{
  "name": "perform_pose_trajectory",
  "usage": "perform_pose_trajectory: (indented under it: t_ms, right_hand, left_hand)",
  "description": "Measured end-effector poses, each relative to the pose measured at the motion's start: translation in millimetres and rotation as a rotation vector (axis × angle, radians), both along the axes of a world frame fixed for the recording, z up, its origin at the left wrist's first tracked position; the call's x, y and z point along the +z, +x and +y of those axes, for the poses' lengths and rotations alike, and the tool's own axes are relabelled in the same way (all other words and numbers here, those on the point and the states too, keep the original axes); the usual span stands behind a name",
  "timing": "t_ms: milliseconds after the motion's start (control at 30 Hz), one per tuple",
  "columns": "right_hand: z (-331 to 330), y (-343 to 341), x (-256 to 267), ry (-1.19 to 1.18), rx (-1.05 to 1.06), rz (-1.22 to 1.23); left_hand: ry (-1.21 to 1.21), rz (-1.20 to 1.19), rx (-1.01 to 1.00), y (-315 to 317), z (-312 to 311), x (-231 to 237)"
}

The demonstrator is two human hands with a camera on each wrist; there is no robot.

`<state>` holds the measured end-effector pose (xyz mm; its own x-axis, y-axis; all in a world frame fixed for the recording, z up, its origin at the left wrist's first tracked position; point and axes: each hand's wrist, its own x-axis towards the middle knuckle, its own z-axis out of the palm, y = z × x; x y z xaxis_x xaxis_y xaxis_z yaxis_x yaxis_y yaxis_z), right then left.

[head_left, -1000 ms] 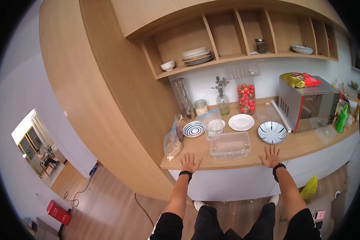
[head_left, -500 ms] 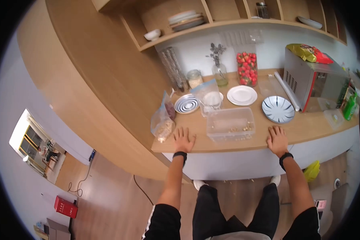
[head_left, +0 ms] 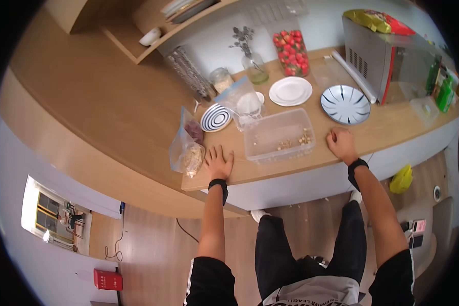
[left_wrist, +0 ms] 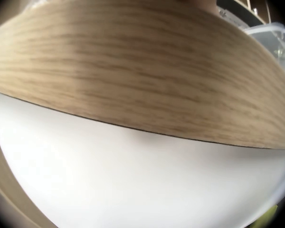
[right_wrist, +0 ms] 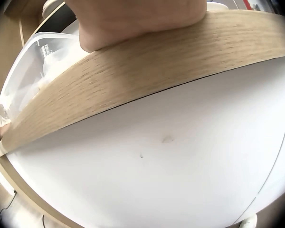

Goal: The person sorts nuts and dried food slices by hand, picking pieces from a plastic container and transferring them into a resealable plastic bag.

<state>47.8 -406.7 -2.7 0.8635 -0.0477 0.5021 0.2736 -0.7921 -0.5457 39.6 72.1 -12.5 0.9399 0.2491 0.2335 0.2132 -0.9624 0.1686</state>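
My left hand [head_left: 219, 164] rests flat on the wooden counter [head_left: 234, 171] near its front left corner, fingers spread. Just left of it slumps a zip bag of pale pieces [head_left: 193, 159], with dark purple contents in a bag [head_left: 194, 131] behind. A clear plastic box [head_left: 255, 139] with small pale bits inside lies between my hands. To its right, my right hand [head_left: 342, 145] rests on the counter edge with its fingers curled in, holding nothing visible. Close beyond it sits a white dish with dark blue streaks [head_left: 345, 105]. In the right wrist view, the heel of that hand [right_wrist: 142, 21] overlaps the counter edge.
A white plate [head_left: 290, 92], a blue-ringed plate [head_left: 217, 118] and an upright zip bag [head_left: 239, 99] stand behind the box. Farther back are a container of strawberries [head_left: 291, 54], a glass vase [head_left: 256, 70] and a jar [head_left: 221, 80]. A microwave [head_left: 364, 56] is at right.
The head view has swung down and turned, so the shelf slides out at the top. My right hand's fingers have curled in from lying straight; the left hand stays spread on the counter.
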Motion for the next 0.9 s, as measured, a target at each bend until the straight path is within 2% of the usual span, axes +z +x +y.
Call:
perform_pose_trajectory:
  t_ms: [233, 433, 900]
  right_hand:
    - [-0.5, 1.1, 1.4, -0.169, -0.07, 0.06]
    - [1.9, 13.3, 3.8, -0.182, -0.14, 0.158]
    - [3.8, 18.1, 11.4, -0.235, -0.202, 0.132]
  left_hand:
    - [-0.022, 0.011, 0.0, 0.2, 0.2, 0.7]
    - [-0.028, 0.015, 0.015, 1.7, 0.2, 2.0]
    - [-0.025, -0.044, 0.02, 2.9, 3.3, -2.7]
